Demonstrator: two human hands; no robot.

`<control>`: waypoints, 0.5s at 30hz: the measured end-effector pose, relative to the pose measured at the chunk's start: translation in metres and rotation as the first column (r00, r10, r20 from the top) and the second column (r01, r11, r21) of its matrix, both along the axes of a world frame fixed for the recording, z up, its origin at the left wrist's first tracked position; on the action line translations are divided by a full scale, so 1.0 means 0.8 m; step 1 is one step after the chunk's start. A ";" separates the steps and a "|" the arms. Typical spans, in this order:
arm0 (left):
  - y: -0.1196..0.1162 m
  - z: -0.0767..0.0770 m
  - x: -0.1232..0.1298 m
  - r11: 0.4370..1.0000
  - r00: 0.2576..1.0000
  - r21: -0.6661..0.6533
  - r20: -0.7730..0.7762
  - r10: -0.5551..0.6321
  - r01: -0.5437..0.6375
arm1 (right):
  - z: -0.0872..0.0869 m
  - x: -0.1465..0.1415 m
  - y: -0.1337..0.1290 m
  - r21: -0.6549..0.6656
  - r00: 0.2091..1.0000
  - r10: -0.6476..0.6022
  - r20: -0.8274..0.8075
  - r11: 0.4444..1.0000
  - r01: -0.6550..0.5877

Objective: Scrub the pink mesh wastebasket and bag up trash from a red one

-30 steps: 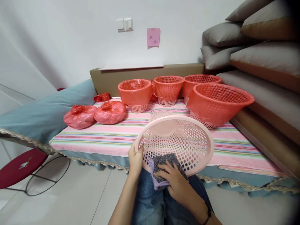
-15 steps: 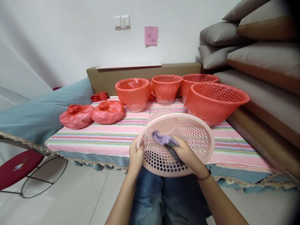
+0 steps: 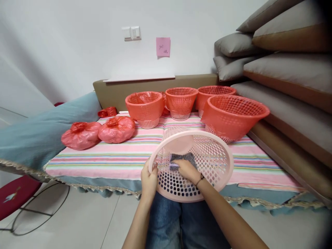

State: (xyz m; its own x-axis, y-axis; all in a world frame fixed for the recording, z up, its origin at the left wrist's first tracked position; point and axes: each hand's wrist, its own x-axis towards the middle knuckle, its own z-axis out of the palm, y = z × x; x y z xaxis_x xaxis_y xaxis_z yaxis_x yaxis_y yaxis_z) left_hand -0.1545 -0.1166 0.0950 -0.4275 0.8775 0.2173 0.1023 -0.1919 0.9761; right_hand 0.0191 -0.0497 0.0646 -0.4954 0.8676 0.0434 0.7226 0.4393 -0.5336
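Observation:
A pale pink plastic mesh basket (image 3: 225, 173) lies tilted over my lap, its wide mouth facing me. My left hand (image 3: 149, 178) is closed on the left side of its rim, thumb on the inside. Deep in the mouth, my right hand (image 3: 185, 169) presses a dark grey and purple cloth (image 3: 190, 158) against the inner wall. The fingers of that hand are bent over the cloth, and their tips are partly hidden by it.
Red-bag-lined baskets (image 3: 144, 107) stand along the back of the striped sheet (image 3: 103, 169). Two tied red plastic bags (image 3: 116, 129) lie at left, near a red roll (image 3: 107, 111). Cushions (image 3: 285, 69) are stacked at right. A dark red stool (image 3: 18, 193) stands at lower left.
My right hand has moved left and further into the basket, taking the cloth from a lifted bunch to lying flatter on the wall. My left hand keeps its hold on the rim.

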 end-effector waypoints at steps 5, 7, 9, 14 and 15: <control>0.001 0.006 0.001 1.000 0.999 0.011 -0.032 0.006 -0.006 | 0.037 0.050 -0.102 -0.162 0.969 0.241 -0.047 0.956 -0.245; 0.001 0.010 0.003 1.000 0.999 0.018 -0.053 0.000 0.001 | 0.056 0.070 -0.139 -0.230 0.961 0.268 -0.070 0.933 -0.277; 0.001 0.016 0.007 0.999 0.997 0.029 -0.079 -0.015 0.018 | 0.075 0.086 -0.156 -0.287 0.954 0.270 -0.129 0.911 -0.297; 0.005 0.035 0.025 0.994 0.992 0.089 -0.115 -0.054 0.064 | 0.096 0.090 -0.097 -0.012 0.966 0.088 -0.241 0.995 -0.094; 0.005 0.038 0.028 0.993 0.991 0.098 -0.122 -0.057 0.070 | 0.095 0.084 -0.073 0.083 0.970 0.043 -0.239 0.996 -0.023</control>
State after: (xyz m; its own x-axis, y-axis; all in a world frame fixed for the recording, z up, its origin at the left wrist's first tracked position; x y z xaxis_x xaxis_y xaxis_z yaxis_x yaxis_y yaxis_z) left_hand -0.1323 -0.1122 0.1257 -0.3374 0.8727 0.3529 0.2007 -0.2996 0.9327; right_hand 0.0862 -0.1084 0.1404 -0.4903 0.8399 0.2326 0.5622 0.5087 -0.6520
